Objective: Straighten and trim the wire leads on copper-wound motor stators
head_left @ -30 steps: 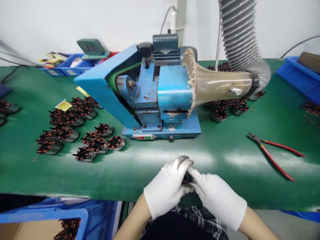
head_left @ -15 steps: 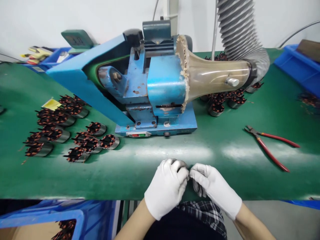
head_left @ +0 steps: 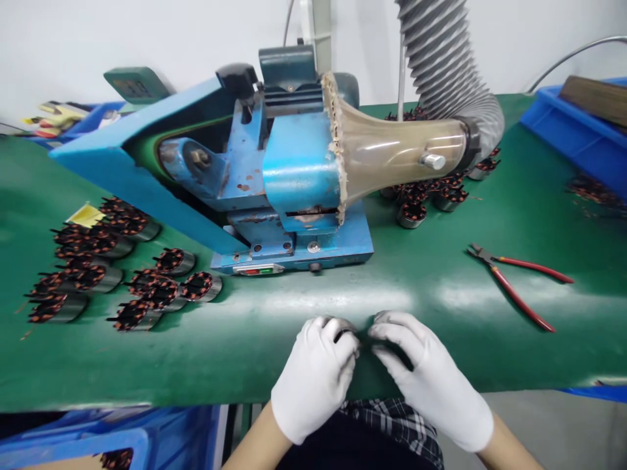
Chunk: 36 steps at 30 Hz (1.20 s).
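My left hand, in a white glove, is curled with its fingers wrapped inward near the table's front edge. Whatever it holds is hidden; only a dark patch shows between the fingers. Just to the right, my gloved right hand has its thumb and fingers apart, with a small gap to the left hand and nothing visible between them. Left of the hands stand wound motor stators with copper coils and steel rims. A pair of red-handled cutting pliers lies at the right, jaws toward the machine.
A blue belt-driven machine with a clear suction hood and grey hose stands behind the hands. More stators sit beneath the hood. Blue bins stand at back right and front left on and below the green table.
My right hand has drawn away from the left, its fingers spreading from a pinch. The left hand stays curled. The view has shifted slightly.
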### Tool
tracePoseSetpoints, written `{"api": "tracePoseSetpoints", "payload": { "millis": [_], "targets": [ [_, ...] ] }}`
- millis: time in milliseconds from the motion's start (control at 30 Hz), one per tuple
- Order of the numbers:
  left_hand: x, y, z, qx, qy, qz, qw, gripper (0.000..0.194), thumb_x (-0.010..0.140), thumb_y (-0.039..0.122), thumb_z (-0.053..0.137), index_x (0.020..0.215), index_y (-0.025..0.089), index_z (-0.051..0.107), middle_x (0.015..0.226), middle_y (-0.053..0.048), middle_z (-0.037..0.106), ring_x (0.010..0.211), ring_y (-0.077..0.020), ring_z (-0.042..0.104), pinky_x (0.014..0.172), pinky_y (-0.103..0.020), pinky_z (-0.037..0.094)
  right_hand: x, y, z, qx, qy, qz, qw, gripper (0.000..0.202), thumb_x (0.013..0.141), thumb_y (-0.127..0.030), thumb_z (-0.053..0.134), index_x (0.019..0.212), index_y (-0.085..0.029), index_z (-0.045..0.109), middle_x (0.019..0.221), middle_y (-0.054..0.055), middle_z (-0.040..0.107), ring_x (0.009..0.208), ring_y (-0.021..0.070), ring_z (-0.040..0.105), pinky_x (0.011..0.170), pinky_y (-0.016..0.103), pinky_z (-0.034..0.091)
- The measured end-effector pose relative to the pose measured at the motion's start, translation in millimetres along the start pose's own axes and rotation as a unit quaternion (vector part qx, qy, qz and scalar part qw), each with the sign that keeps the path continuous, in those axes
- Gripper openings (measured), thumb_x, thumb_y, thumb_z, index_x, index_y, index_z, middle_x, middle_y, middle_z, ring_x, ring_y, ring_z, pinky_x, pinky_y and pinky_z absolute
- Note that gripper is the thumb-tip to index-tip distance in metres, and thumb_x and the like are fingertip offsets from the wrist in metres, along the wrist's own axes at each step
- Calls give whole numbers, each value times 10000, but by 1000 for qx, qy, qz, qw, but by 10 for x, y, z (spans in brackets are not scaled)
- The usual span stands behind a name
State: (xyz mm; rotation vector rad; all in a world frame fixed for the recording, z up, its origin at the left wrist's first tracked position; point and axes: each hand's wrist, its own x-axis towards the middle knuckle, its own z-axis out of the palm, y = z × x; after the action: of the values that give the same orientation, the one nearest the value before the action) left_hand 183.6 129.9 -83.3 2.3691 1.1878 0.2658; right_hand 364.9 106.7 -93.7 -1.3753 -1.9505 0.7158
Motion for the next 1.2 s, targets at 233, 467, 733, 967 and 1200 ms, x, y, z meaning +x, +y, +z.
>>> {"api": "tracePoseSetpoints", "payload": {
  "millis": [233,467,733,967,1200],
  "targets": [
    [12,-20,0,-16,-4,6,1000,153,803,100,429,906,178,511,968,-45,536,875,-217,461,776,-394,407,147,-33,84,-196,-78,-168,963,250,903,-90,320,827,-148,550,687,34,506,569,171,470,517,294,392],
    [-66,-72,2,-109,64,-8,992,372,733,102,527,1077,207,432,1173,-81,479,1097,-240,445,911,-431,397,171,-7,100,-221,-101,-165,956,273,847,-27,315,802,-150,555,634,20,471,515,163,461,488,271,359],
    [-139,-331,45,-100,71,-62,990,647,488,258,827,1061,245,527,1230,-92,482,1196,-326,386,967,-514,353,94,28,194,-227,-36,-145,962,395,773,45,304,1010,-144,558,648,24,434,497,158,416,475,258,321],
    [-177,-59,-57,-315,131,-71,937,433,619,88,699,997,238,551,1003,-19,599,933,-186,583,834,-311,481,136,-287,-67,-117,-56,-66,989,312,828,-38,307,791,-170,588,657,19,413,520,140,401,478,242,304],
    [-275,0,-205,-273,208,10,939,494,665,84,667,1107,256,526,1166,-65,507,1121,-236,467,937,-376,418,277,-370,-137,208,-138,163,955,233,787,-204,495,557,-169,494,576,-25,422,521,115,424,493,213,342]
  ]
}}
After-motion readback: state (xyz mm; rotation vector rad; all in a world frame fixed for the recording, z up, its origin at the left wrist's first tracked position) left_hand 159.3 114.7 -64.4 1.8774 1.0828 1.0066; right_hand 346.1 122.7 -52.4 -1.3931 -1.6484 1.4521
